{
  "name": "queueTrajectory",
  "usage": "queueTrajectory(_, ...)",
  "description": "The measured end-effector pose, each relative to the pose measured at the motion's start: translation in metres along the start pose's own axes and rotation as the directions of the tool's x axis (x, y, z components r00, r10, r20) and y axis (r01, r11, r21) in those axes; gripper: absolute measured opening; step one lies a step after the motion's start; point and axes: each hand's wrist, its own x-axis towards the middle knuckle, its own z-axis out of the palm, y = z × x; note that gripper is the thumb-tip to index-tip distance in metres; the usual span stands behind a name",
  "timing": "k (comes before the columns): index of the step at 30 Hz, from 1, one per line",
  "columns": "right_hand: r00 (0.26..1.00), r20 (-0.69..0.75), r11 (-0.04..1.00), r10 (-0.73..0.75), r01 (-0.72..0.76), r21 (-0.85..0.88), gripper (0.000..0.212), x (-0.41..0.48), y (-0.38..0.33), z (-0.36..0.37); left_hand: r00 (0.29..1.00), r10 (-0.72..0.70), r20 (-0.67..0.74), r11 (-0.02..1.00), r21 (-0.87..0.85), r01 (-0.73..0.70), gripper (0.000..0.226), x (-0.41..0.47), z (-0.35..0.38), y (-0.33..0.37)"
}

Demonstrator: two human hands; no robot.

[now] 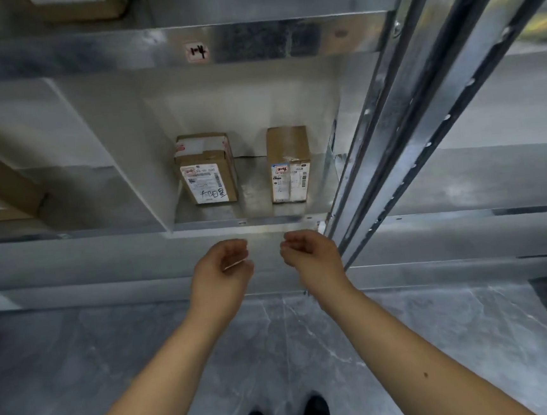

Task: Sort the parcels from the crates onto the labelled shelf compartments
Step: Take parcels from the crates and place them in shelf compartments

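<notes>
Head view: left hand point(223, 271), right hand point(313, 256) empty, loosely curled; steel upright point(390, 124) beside parcels point(207, 176).

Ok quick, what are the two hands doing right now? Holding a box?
Left hand: open, fingers loosely curled, holding nothing.
Right hand: open, fingers loosely curled, holding nothing.

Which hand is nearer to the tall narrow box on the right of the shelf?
Right. The right hand hangs just below the narrow box; the left hand sits further left, under the wider box.
</notes>
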Motion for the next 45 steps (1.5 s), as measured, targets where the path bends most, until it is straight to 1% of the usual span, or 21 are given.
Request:
queueTrajectory(3, 0.993, 0.113, 0.995, 0.013, -0.001, -0.101, 0.021, -0.020, 0.008, 0.014, 0.999, -0.024, -0.028, 0.996, 0.089, 0.027, 0.037, -0.030, -0.038, -0.013)
queueTrajectory(6, 0.974, 0.226, 0.976, 0.010, 0.040, -0.216, 0.024, -0.035, 0.014, 0.044, 0.994, -0.051, -0.096, 0.986, 0.152, 0.065, 0.034, -0.053, -0.079, -0.033)
queueTrajectory(9, 0.940, 0.341, 0.949, 0.014, 0.095, -0.302, 0.019, -0.044, 0.015, 0.088, 0.979, -0.068, -0.191, 0.977, 0.184, 0.104, 0.030, -0.072, -0.124, -0.050)
queueTrajectory(11, 0.905, 0.425, 0.920, 0.014, 0.155, -0.360, 0.018, -0.048, 0.015, 0.124, 0.964, -0.057, -0.258, 0.961, 0.246, 0.123, 0.028, -0.081, -0.159, -0.060)
queueTrajectory(14, 0.837, 0.547, 0.867, 0.021, 0.257, -0.426, 0.019, -0.060, 0.010, 0.186, 0.948, -0.026, -0.316, 0.934, 0.332, 0.136, 0.028, -0.090, -0.215, -0.072)
queueTrajectory(19, 0.716, 0.698, 0.775, 0.023, 0.428, -0.464, 0.014, -0.097, 0.000, 0.306, 0.912, -0.084, -0.400, 0.929, 0.301, 0.218, 0.025, -0.101, -0.318, -0.087)
queueTrajectory(22, 0.605, 0.796, 0.656, 0.035, 0.587, -0.474, 0.017, -0.120, 0.000, 0.388, 0.853, -0.106, -0.512, 0.912, 0.291, 0.288, 0.025, -0.113, -0.388, -0.099)
queueTrajectory(25, 0.522, 0.852, 0.615, 0.035, 0.661, -0.430, 0.023, -0.147, 0.007, 0.468, 0.794, -0.142, -0.591, 0.899, 0.258, 0.353, 0.027, -0.130, -0.454, -0.113)
queueTrajectory(28, 0.443, 0.895, 0.605, 0.048, 0.700, -0.379, 0.025, -0.177, 0.014, 0.540, 0.724, -0.183, -0.666, 0.893, 0.196, 0.406, 0.028, -0.150, -0.511, -0.127)
queueTrajectory(33, 0.302, 0.950, 0.600, 0.080, 0.747, -0.288, 0.022, -0.220, 0.017, 0.643, 0.576, -0.252, -0.777, 0.893, 0.042, 0.448, 0.026, -0.178, -0.591, -0.146)
queueTrajectory(36, 0.244, 0.964, 0.610, 0.106, 0.750, -0.257, 0.019, -0.239, 0.016, 0.699, 0.499, -0.287, -0.818, 0.881, -0.021, 0.472, 0.024, -0.186, -0.640, -0.158)
queueTrajectory(40, 0.163, 0.975, 0.621, 0.150, 0.752, -0.221, 0.023, -0.257, 0.016, 0.776, 0.393, -0.334, -0.857, 0.859, -0.106, 0.501, 0.020, -0.182, -0.706, -0.170)
queueTrajectory(45, 0.093, 0.981, 0.653, 0.172, 0.734, -0.184, 0.019, -0.263, 0.017, 0.896, 0.271, -0.391, -0.880, 0.829, -0.209, 0.518, 0.020, -0.154, -0.799, -0.190)
